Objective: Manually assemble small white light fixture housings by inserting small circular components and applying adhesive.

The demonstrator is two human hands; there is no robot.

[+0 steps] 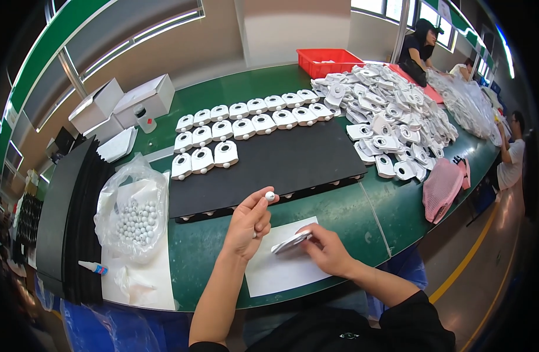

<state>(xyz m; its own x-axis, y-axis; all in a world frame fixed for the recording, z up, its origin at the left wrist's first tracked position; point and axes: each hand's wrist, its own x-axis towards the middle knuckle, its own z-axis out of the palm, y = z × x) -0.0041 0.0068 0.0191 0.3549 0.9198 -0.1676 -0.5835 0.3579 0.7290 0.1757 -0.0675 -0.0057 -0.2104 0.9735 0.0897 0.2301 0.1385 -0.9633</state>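
Between the thumb and forefinger of my left hand (249,224) is a small white ball (270,196), held up above the near edge of a black board (293,158). My right hand (328,251) grips a flat white plastic housing (288,242), tilted on edge over a white paper sheet (275,273). On the black board stand rows of similar white housings (225,154), each with a round dark opening and a small ball at its lower edge. To the left, an open clear plastic bag (129,185) holds many more white balls (137,222).
A large heap of white housings (392,111) covers the right of the green table (222,88). Behind it sits a red bin (328,61); a pink mesh item (444,189) lies nearer. Black sheets (70,217), a glue bottle (93,267) and white boxes (143,101) are left. Co-workers (421,50) sit beyond.
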